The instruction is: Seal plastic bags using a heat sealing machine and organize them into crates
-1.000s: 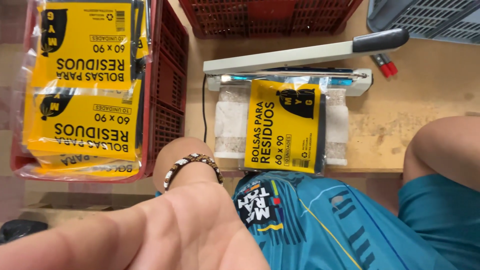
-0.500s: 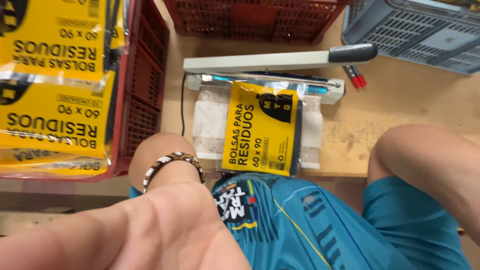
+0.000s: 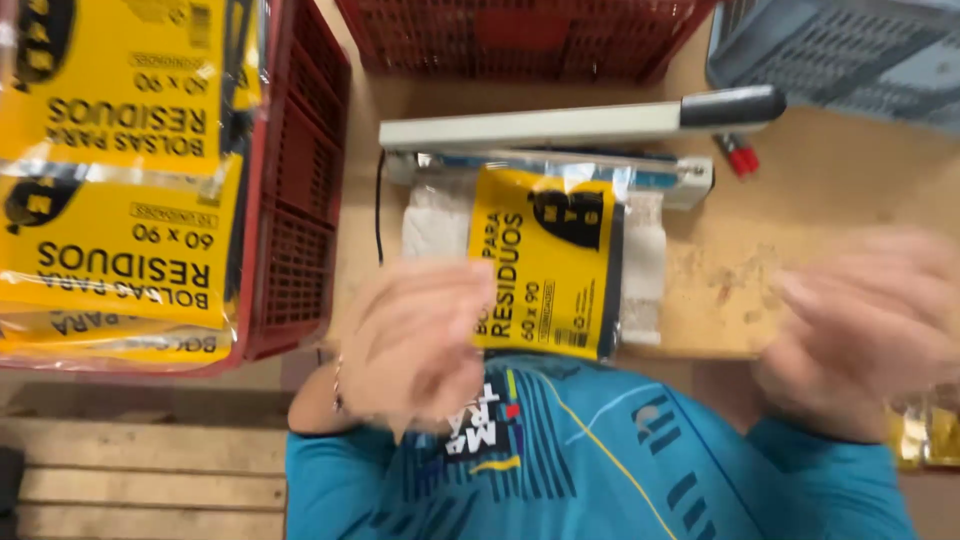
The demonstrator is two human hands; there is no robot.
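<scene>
My left hand (image 3: 420,340) is blurred at the near edge of the wooden table (image 3: 800,200), its fingers spread and touching, or all but touching, the lower left corner of the yellow packet (image 3: 545,265); the blur keeps me from telling whether it grips anything. My right hand (image 3: 865,330) is blurred too, out to the right of the packet and apart from it, fingers loosely open over the bare wood, holding nothing that I can make out. The yellow packet lies flat on the table in front of my chest, its top end tucked under the bar of the sealing machine (image 3: 560,135), with a pale white pad (image 3: 435,225) showing on either side of it. The machine's long grey arm runs left to right and ends in a black handle (image 3: 730,107) at the right; a small red part (image 3: 740,155) sits just beside that end. To my left stands a red crate (image 3: 300,200) piled with more yellow packets (image 3: 120,240) of the same kind in clear wrapping. Another red crate (image 3: 520,40) sits beyond the machine, and a grey crate (image 3: 840,55) is at the far right corner. My teal shirt (image 3: 600,470) fills the bottom of the view.
</scene>
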